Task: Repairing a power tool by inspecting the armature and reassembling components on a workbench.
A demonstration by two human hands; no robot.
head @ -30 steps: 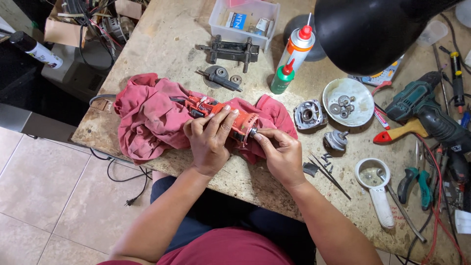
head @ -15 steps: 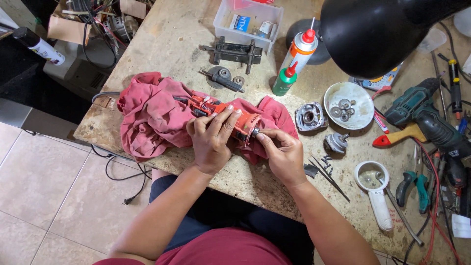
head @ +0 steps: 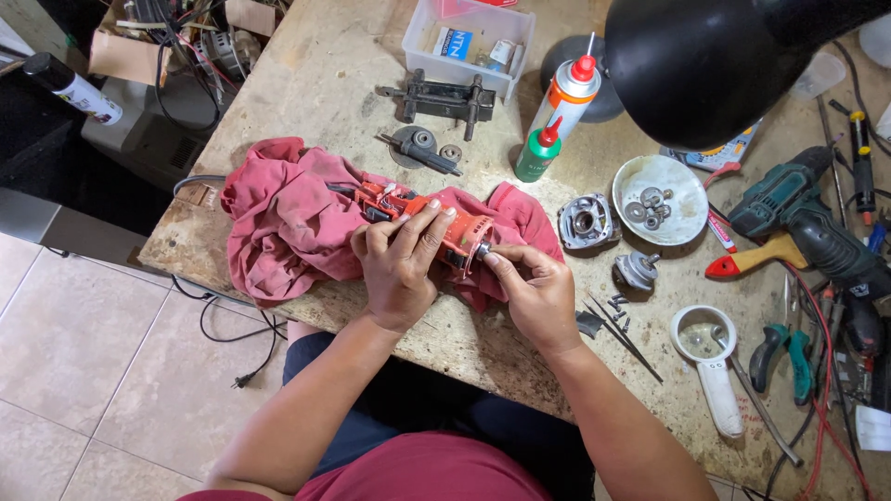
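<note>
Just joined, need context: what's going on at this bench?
A person is working on an orange power-tool motor housing that lies on a red rag. The left hand grips the housing from above, while the right hand pinches at its open end with the fingertips. Loose parts sit to the right: a grey metal end cap and a dish of small parts. A green cordless drill lies at the far right.

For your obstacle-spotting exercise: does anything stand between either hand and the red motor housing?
Nothing visible does. The left hand grips the red motor housing from above; the right hand fingertips touch its open end.
</note>
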